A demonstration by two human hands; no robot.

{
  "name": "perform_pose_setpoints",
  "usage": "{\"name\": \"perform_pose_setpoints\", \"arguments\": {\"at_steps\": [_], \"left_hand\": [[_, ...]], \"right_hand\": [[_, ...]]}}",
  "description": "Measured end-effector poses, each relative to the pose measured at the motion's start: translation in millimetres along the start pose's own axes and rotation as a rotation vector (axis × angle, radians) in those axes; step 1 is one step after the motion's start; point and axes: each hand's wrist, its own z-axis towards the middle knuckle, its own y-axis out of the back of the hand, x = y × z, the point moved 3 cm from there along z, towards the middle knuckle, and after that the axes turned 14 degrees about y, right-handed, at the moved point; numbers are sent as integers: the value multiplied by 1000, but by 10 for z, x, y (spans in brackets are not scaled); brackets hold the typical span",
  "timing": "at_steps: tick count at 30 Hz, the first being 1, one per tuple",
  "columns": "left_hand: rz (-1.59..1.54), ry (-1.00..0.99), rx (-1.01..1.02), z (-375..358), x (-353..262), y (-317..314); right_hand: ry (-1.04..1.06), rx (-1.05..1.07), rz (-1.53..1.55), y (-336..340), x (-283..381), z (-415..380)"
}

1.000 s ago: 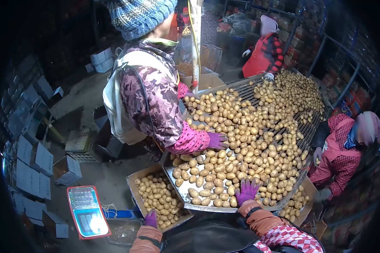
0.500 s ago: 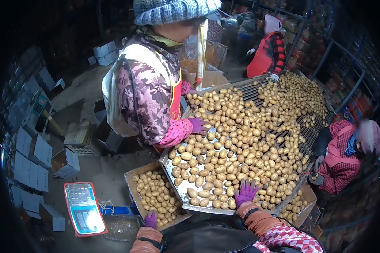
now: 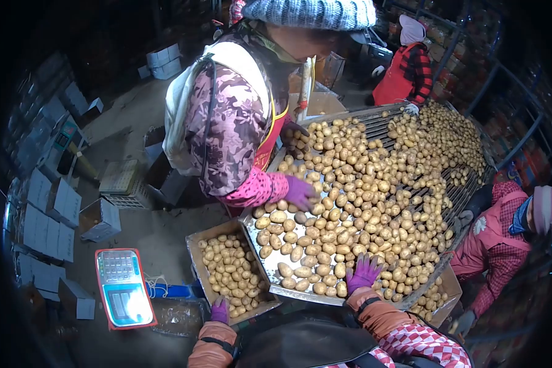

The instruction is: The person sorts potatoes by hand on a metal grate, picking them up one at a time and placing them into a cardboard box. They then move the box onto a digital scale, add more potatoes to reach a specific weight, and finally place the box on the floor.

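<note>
My right hand (image 3: pixel 363 273), in a purple glove, lies with spread fingers on the potatoes (image 3: pixel 349 230) at the near edge of the slatted sorting table (image 3: pixel 313 299). My left hand (image 3: pixel 219 310), also purple-gloved, grips the near left corner of an open cardboard box (image 3: pixel 196 253). Potatoes (image 3: pixel 232 270) fill much of that box, which stands against the table's left corner. Part of the left hand's grip is hidden from above. A co-worker's purple-gloved hand (image 3: pixel 299 192) reaches over the potatoes at the table's left side.
A digital scale (image 3: pixel 124 288) with a red frame stands left of the box. Another cardboard box (image 3: pixel 451 293) with potatoes sits below the table's right corner. Co-workers stand at the left, far end and right. Crates (image 3: pixel 119 184) and white cartons (image 3: pixel 49 214) line the left floor.
The view has shifted slightly. The left co-worker leans further over the table, with the gloved hand further right. The right co-worker's arm has lowered beside the table. My hands keep their places.
</note>
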Motion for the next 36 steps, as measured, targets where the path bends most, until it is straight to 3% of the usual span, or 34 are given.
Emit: {"name": "perform_pose_setpoints", "arguments": {"at_steps": [2, 6, 7, 8, 9, 10, 11, 12, 14, 17, 22, 27, 30, 33, 34, 36], "left_hand": [[-13, 21, 12, -30, -44, 64], [23, 86, 222, -157, 257, -447], [67, 73, 280, -210, 327, -589], [106, 63, 325, -351, 407, -725], [24, 123, 355, -263, 62, -328], [18, 93, 266, -264, 43, -383], [-1, 55, 161, -184, -193, -54], [-69, 121, 87, -220, 132, -622], [-653, 716, 117, -138, -62, -369], [-699, 877, 195, -225, -11, -139], [-678, 922, 98, -338, 168, -10], [-722, 829, 47, -464, 397, -415], [-847, 969, 145, -475, 193, -291], [-508, 754, 271, -343, 78, -160], [-677, 853, 383, -340, 95, -250], [-555, 764, 162, -314, 111, -339]], "right_hand": [[-3, 2, 11, 37, 8, 11], [44, -34, -31, -123, -65, -34], [-32, 96, 13, -90, -54, 9], [-40, 72, -5, -28, -2, -2], [0, 66, -65, -78, -39, -10], [-20, 85, -78, 32, 33, 9], [-39, 118, -110, 132, 111, 32], [-42, 152, -141, 280, 222, 48], [-54, 214, -162, 242, 202, 88], [-38, 213, -182, 176, 161, 61], [-57, 251, -191, 233, 209, 85], [-50, 215, -200, 135, 148, 84], [-45, 194, -194, 77, 148, 80], [-22, 176, -218, 51, 132, 78], [-14, 186, -220, 48, 84, 77], [-18, 198, -215, 108, 126, 91]]}}
